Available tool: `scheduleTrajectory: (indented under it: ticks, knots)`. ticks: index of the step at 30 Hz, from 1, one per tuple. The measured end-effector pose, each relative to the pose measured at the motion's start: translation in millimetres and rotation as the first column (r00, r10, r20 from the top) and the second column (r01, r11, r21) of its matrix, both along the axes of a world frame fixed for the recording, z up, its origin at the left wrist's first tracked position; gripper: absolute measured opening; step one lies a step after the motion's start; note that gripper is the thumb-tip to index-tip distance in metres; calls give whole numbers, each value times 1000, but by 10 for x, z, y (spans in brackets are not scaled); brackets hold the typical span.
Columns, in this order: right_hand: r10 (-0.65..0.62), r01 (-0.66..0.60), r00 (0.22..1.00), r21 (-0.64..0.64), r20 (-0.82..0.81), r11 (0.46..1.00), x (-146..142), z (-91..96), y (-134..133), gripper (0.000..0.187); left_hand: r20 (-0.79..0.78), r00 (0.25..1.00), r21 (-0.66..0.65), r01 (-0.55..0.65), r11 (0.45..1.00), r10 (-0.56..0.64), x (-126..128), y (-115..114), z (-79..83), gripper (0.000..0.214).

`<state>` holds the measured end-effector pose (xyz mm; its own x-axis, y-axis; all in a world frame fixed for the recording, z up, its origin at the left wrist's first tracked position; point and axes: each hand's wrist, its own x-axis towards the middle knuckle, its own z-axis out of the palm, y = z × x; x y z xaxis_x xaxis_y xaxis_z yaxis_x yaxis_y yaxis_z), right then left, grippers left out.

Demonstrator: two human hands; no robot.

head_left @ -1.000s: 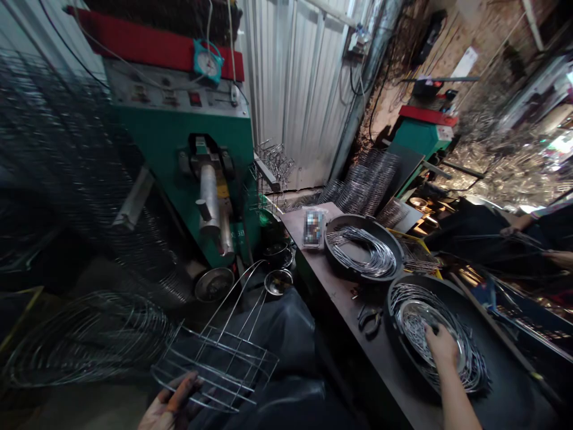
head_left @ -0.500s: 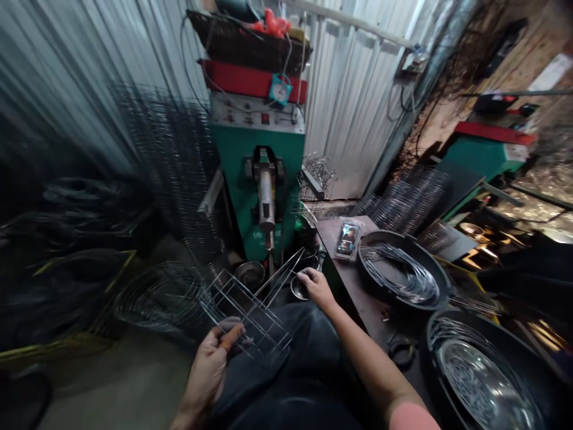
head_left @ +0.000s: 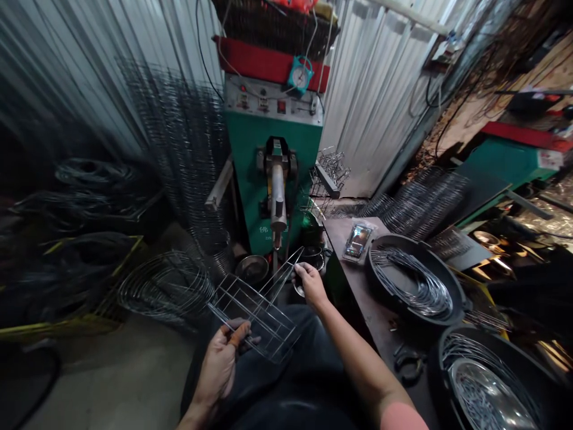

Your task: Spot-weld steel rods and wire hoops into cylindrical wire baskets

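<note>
A welded steel-wire rack (head_left: 255, 313) lies across my lap, tilted, with long wire ends pointing away from me. My left hand (head_left: 219, 367) grips its near corner, and an orange finger covering shows on that hand. My right hand (head_left: 311, 286) closes on the far wire ends, just above a small steel bowl (head_left: 299, 288). Beneath the rack are my dark trousers (head_left: 277, 382). A pair of pliers (head_left: 408, 365) lies on the dark workbench (head_left: 358, 263) to the right of my right arm.
A green welding machine (head_left: 273, 179) stands straight ahead, with a steel bowl (head_left: 251, 269) at its foot. Black round tubs (head_left: 414, 280) of bent wire sit on the bench's right side. Stacked wire hoops (head_left: 165, 286) lie to the left, and corrugated metal sheeting (head_left: 376, 101) stands behind.
My right hand has left the round tub and taken the rack's far wire ends. The view has swung left and the rack has risen slightly, still held in my left hand.
</note>
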<state>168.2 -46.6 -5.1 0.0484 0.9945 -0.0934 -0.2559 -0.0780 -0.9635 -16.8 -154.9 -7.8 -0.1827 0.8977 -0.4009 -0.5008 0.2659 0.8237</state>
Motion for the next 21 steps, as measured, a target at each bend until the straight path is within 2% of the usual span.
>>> scheduleTrajectory:
  ticks: [9, 21]
  knots:
    - [13, -13, 1000, 57, 8, 998, -116, -68, 199, 26, 9, 1000, -44, -5, 999, 5, -32, 129, -40, 38]
    - [60, -59, 998, -11, 5, 998, -161, -133, 454, 24, 5, 1000, -47, 18, 999, -18, -108, 329, -50, 38]
